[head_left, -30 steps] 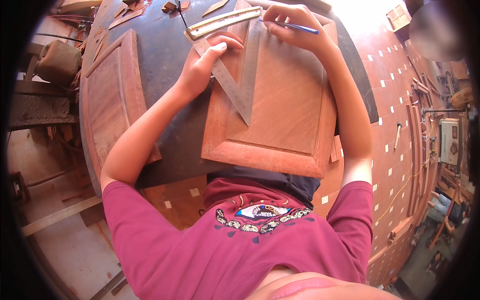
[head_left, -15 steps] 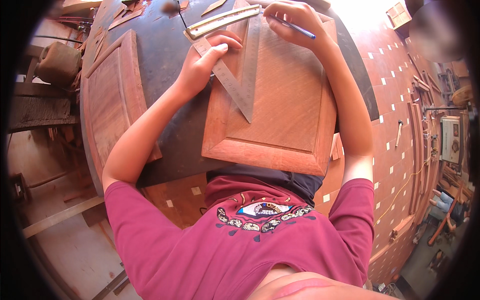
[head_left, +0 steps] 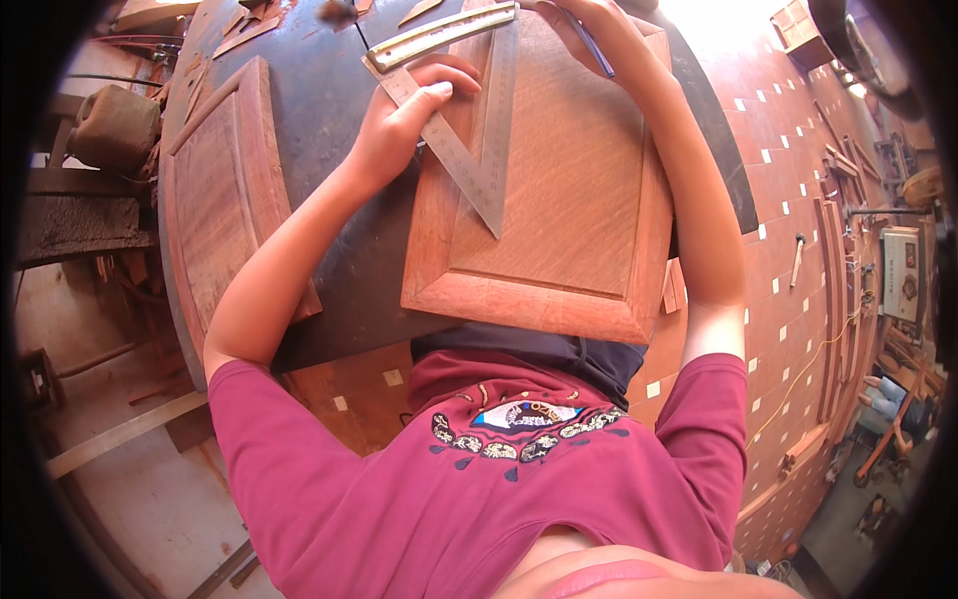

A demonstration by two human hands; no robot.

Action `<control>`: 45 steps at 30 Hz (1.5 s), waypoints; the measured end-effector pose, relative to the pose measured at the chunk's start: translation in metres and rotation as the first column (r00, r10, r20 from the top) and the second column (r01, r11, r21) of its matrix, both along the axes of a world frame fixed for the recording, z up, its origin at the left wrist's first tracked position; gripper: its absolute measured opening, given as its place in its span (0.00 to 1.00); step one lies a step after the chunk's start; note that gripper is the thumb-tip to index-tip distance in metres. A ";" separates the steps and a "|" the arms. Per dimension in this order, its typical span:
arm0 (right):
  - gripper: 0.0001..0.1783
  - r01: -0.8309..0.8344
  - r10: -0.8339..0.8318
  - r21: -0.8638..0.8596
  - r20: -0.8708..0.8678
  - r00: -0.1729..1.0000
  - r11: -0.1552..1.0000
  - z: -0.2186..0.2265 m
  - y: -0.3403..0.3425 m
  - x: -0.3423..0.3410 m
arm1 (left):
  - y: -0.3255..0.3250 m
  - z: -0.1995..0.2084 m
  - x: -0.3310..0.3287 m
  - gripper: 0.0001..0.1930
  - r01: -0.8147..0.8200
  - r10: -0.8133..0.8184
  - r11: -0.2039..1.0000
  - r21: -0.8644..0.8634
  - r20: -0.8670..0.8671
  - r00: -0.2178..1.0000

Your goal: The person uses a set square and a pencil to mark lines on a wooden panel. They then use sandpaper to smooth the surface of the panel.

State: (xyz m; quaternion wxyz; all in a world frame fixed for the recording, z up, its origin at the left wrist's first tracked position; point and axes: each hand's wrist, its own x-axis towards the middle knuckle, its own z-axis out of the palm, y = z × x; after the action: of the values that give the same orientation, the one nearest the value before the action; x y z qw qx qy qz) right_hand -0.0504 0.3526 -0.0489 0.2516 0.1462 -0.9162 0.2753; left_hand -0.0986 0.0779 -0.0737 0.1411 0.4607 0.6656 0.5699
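Note:
A framed wooden panel (head_left: pixel 559 200) lies on a dark workbench (head_left: pixel 319 160) in front of me. On its upper left part rests a metal triangular square (head_left: pixel 479 150). My left hand (head_left: pixel 399 125) presses down on the slanted edge of that square, fingers curled over it. At the top edge of the view my right hand (head_left: pixel 599 35) grips a blue pen (head_left: pixel 589 45) near the square's upright edge, its tip toward the panel.
A second framed wooden panel (head_left: pixel 225 190) lies on the bench to the left. A tan jug (head_left: pixel 115 130) stands at far left. Wood scraps lie at the bench's far end. At right are a tiled floor (head_left: pixel 788 250), a hammer (head_left: pixel 796 262) and stacked timber.
The view has shifted slightly; my right hand with the pen has moved up along the square toward the far edge. My left hand stays pressed on the square.

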 end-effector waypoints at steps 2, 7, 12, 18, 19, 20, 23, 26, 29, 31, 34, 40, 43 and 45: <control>0.14 -0.060 0.069 0.070 -0.131 0.989 0.996 -0.003 -0.001 0.001 | 0.001 0.000 0.001 0.16 -0.007 0.007 1.000 0.002 0.003 1.000; 0.14 -0.077 0.094 0.149 -0.106 0.990 0.986 -0.002 0.000 0.002 | 0.000 0.000 0.000 0.15 0.004 -0.004 1.000 0.000 0.005 1.000; 0.14 -0.101 0.104 0.083 -0.034 0.994 0.991 0.001 0.001 0.003 | 0.001 0.000 0.000 0.15 0.006 -0.006 1.000 -0.011 0.009 1.000; 0.10 -0.121 0.129 0.071 -0.123 0.984 0.990 -0.005 0.001 0.005 | -0.001 -0.001 -0.004 0.15 0.006 -0.006 1.000 -0.025 0.001 1.000; 0.11 -0.079 0.080 0.080 -0.017 0.997 0.994 -0.011 0.002 0.001 | 0.000 -0.001 -0.002 0.15 0.003 -0.003 0.999 -0.032 0.002 1.000; 0.12 -0.065 0.066 0.108 -0.008 0.998 0.992 -0.016 0.007 -0.001 | 0.000 0.000 -0.002 0.15 0.000 0.000 0.999 -0.040 0.002 1.000; 0.12 -0.047 0.049 0.156 -0.008 0.999 0.987 -0.020 0.011 -0.005 | 0.001 0.001 -0.001 0.15 0.000 0.000 0.999 -0.041 0.003 1.000; 0.12 -0.035 0.028 0.134 0.059 0.998 0.990 -0.015 0.007 -0.001 | -0.001 0.001 0.000 0.15 -0.016 0.016 0.999 -0.044 0.000 1.000; 0.12 -0.033 0.026 0.132 0.057 0.998 0.991 -0.015 0.007 -0.001 | 0.000 0.004 0.002 0.16 -0.020 0.023 0.999 -0.039 0.081 0.996; 0.12 -0.045 0.039 0.106 0.061 0.997 0.993 -0.015 0.007 -0.001 | 0.001 0.006 0.004 0.18 -0.022 0.027 0.999 -0.036 0.152 0.988; 0.13 -0.034 0.028 0.090 0.071 0.997 0.995 -0.017 0.005 -0.001 | 0.001 0.008 0.005 0.19 -0.032 0.038 0.999 -0.033 0.201 0.979; 0.12 -0.057 0.052 0.079 0.064 0.997 0.995 -0.012 0.004 0.003 | 0.001 0.006 0.001 0.19 -0.016 0.020 1.000 -0.020 0.189 0.982; 0.11 -0.037 0.030 0.090 0.082 0.996 0.995 -0.011 0.003 0.003 | -0.001 0.000 -0.003 0.18 0.001 0.003 1.000 -0.031 0.137 0.991; 0.11 -0.042 0.038 0.082 0.049 0.998 0.996 -0.014 0.004 0.002 | 0.000 -0.001 -0.004 0.17 0.022 -0.019 0.999 -0.026 0.088 0.996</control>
State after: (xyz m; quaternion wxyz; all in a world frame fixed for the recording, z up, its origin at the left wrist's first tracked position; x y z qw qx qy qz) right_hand -0.0485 0.3566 -0.0626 0.2182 0.1684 -0.9295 0.2453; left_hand -0.1030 0.0775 -0.0745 0.1824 0.4400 0.6615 0.5793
